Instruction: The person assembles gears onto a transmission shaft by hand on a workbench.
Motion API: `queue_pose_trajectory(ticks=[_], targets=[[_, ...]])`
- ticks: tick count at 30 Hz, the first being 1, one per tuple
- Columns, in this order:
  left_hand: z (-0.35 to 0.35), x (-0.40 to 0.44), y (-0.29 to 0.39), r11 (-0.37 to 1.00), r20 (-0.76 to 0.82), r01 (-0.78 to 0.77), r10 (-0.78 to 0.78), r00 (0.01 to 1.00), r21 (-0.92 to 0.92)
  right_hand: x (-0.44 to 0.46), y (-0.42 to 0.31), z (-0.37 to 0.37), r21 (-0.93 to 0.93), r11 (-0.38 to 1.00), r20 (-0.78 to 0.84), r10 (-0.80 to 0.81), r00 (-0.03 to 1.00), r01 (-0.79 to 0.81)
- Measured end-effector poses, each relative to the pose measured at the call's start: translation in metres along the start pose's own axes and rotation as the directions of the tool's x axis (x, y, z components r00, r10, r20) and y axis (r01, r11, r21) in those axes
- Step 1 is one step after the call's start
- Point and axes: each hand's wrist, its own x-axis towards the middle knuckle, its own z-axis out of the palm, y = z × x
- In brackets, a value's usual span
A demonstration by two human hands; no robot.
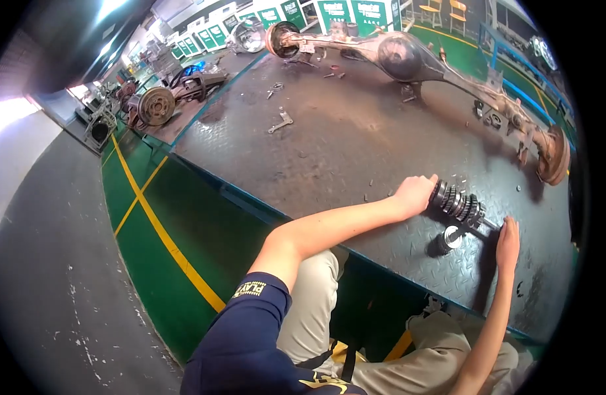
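- Left: bare left hand (415, 196) is apparently gripping the left end of the dark steel multi-gear shaft (459, 203); a loosening grasp could be letting it roll.
- Centre: shaft is spanning both hands over the dark diamond-patterned metal table (303, 145); a low swing could be toppling the silvery round metal ring (455, 243) beside it.
- Right: bare right hand (507, 243) is resting at the thin shaft end; cannot tell whether it is gripping.
- Counting: two hands, one shaft, one ring, one table.

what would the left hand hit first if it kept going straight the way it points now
The gears: their near end sits right at the fingers of the left hand. It looks as if they already touch, though one view leaves the depth unsure.
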Motion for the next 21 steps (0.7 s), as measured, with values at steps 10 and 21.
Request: queue_pose_trajectory(ticks=[10,21], targets=[[0.008,-0.002,-0.004,0.999,-0.033,-0.038,0.039,0.999,0.033,-0.021,-0.064,0.003,-0.485,0.859,-0.271,0.028,0.962,-0.162],[-0.020,-0.002,0.011,0.995,0.128,0.039,-0.051,0.991,0.091,-0.027,-0.127,-0.047,-0.156,0.988,-0.308,-0.069,0.949,0.021]])
